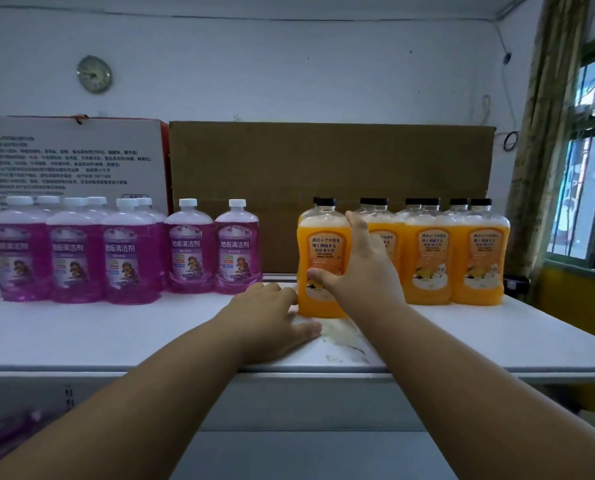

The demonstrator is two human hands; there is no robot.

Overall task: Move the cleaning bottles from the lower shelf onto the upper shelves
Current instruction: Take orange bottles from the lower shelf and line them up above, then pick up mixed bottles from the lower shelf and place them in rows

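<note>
Cleaning bottles stand in two colour groups along a white upper shelf (116, 337). At the far left, purple bottles (77, 258) with white caps crowd together two deep, backed by a printed white box (74, 161); two more purple bottles (213, 251) stand singly beside them. A brown cardboard box (330, 161) runs behind the middle of the shelf. The person's left hand (271, 323) rests flat on the shelf surface, fingers straight and together, their tips just beside the base of an orange bottle (323, 258). The right hand (358, 268) grips that orange bottle, thumb across the front label and fingers curled round its right side; the bottle stands upright on the shelf. Further orange bottles (455, 258) with black caps line up to the right. A curtain (545, 133) and window (590, 188) close the scene at far right.
</note>
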